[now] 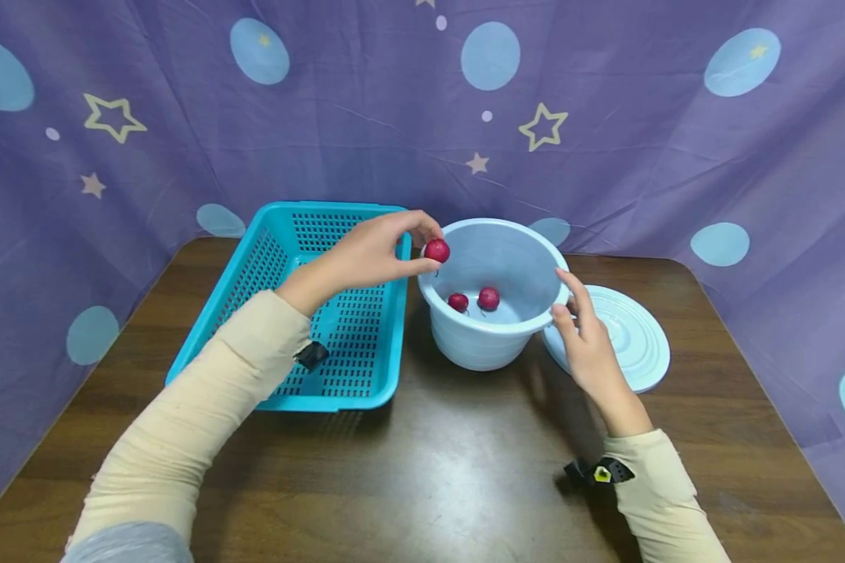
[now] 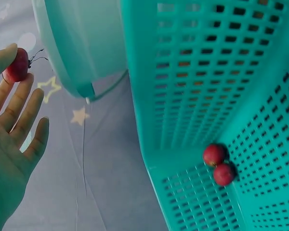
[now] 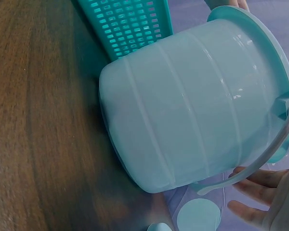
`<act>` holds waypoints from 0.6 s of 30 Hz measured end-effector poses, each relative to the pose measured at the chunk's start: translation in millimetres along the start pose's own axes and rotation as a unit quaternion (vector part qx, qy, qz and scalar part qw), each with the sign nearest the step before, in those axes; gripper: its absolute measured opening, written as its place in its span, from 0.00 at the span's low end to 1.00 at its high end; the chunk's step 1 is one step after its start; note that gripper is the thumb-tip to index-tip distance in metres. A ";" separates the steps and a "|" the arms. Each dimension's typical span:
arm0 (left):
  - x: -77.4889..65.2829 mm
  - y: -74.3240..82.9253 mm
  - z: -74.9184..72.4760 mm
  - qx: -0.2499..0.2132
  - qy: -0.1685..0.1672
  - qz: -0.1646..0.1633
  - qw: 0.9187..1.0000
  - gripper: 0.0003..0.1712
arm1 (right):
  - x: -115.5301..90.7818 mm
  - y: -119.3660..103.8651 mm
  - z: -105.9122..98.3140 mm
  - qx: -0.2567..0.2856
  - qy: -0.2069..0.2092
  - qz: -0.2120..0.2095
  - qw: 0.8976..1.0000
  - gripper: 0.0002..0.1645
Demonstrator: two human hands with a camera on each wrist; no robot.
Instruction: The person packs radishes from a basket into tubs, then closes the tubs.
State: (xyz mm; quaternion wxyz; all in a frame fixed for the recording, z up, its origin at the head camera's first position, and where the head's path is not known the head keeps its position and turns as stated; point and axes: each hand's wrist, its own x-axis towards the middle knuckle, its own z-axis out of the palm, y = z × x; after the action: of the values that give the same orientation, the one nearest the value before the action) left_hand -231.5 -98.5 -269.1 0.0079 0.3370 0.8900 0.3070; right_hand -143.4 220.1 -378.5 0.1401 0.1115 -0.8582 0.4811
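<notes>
left hand (image 2: pixel 12 132) pinches dark-stemmed red fruit (image 2: pixel 18 66) | pale bucket (image 2: pixel 94 43) beside teal basket (image 2: pixel 140 101) | two red fruits (image 2: pixel 215 155) touching inside basket

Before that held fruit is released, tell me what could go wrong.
The fruit, held close to the rim of the bucket, could slip from the left fingers and fall outside. Dropped in, it might bruise the two fruits lying inside. The right fingers, on the opposite side, might tip the bucket by pulling.

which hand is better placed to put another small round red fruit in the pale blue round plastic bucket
Probably the left: the left hand pinches a small round red fruit at the left side of the pale blue round plastic bucket, while the right hand touches its right edge.
</notes>
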 end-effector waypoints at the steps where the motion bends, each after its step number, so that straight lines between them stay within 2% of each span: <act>1: 1.0 1.9 1.6 0.003 -0.006 0.003 1.000 0.24 | -0.1 0.6 -0.1 -0.001 0.001 0.000 1.000 0.30; 9: 7.4 14.7 18.0 0.041 -0.048 0.034 0.997 0.23 | -1.0 0.7 0.0 0.001 0.001 0.000 1.000 0.30; 13: 11.0 17.8 26.8 0.061 -0.076 0.057 0.994 0.21 | -1.1 1.2 0.1 0.000 0.002 0.000 1.000 0.30; 18: 14.0 19.6 32.1 0.068 -0.092 0.076 0.990 0.21 | -0.7 2.6 0.6 0.002 0.002 -0.002 1.000 0.30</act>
State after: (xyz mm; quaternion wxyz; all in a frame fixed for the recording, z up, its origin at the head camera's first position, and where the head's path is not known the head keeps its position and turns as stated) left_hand -223.5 -61.2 -281.6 0.0438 0.4307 0.8758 0.2133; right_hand -143.7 221.0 -381.0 0.1428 0.1119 -0.8568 0.4826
